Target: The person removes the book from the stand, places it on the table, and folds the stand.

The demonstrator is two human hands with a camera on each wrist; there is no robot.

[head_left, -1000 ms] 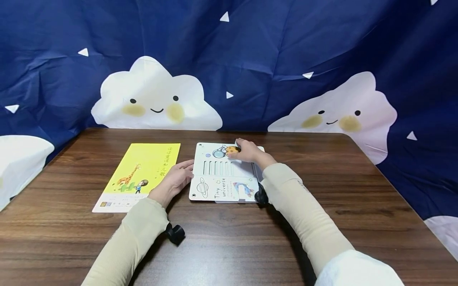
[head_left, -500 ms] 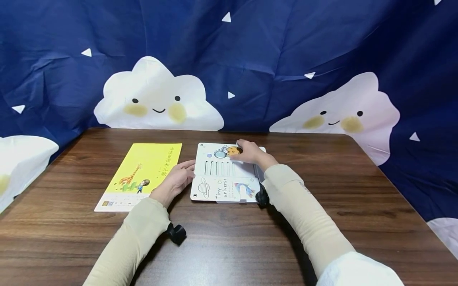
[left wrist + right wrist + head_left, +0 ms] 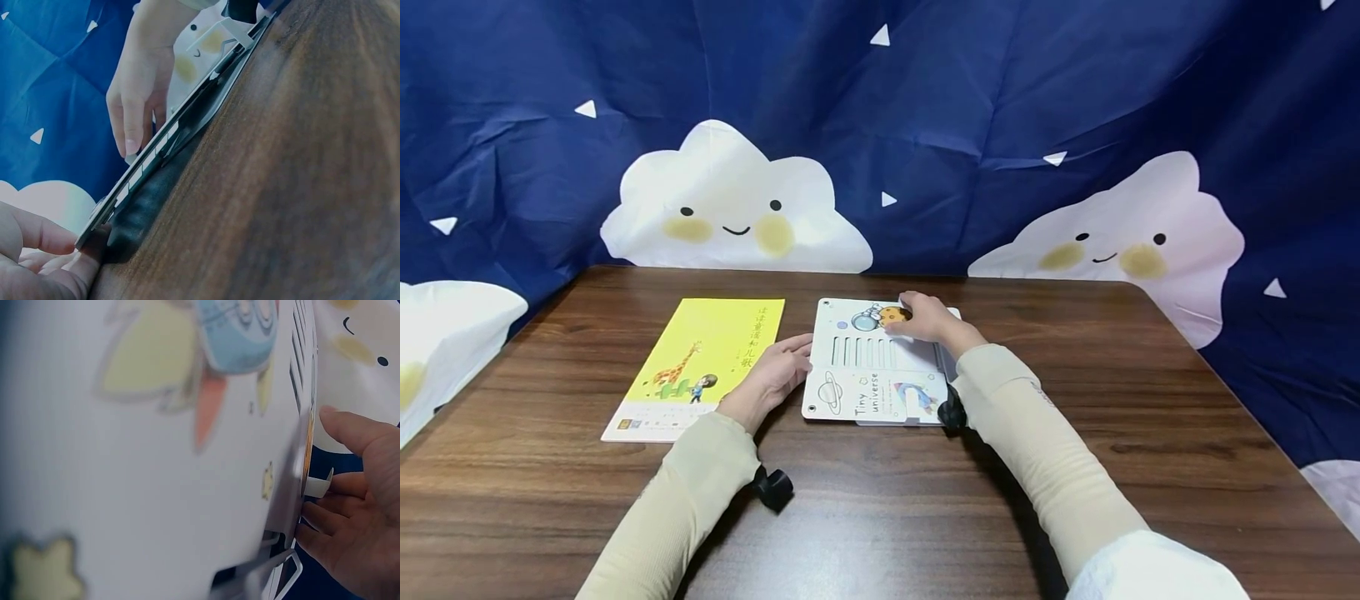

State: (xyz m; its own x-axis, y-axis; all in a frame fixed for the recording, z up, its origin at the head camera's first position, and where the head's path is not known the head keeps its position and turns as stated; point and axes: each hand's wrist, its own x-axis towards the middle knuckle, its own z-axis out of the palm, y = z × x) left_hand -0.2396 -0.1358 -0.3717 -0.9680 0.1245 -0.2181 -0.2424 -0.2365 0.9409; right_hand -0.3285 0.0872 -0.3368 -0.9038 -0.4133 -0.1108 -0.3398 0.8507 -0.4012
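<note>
A white book stand (image 3: 868, 354) with slots, space drawings and the words "Tiny universe" lies folded on the table in the head view. At its left edge, my left hand (image 3: 775, 375) pinches the rim; the left wrist view shows the thumb above the panel (image 3: 140, 150) and the fingers under it. Over the far right part is my right hand (image 3: 928, 321), with relaxed fingers. In the right wrist view, its fingertips touch a small white page clip (image 3: 317, 486) at the edge, and the thumb stands apart. A second clip (image 3: 290, 575) sits lower on the stand.
A yellow booklet (image 3: 715, 333) with a giraffe on its cover lies left of the stand, close to the left forearm. Brown wooden table (image 3: 865, 517) stretches around both. Behind hangs a blue curtain (image 3: 925, 100) printed with clouds.
Both hands keep their places on the book stand. The whole scene has shifted slightly right in the head view, booklet and curtain included.
</note>
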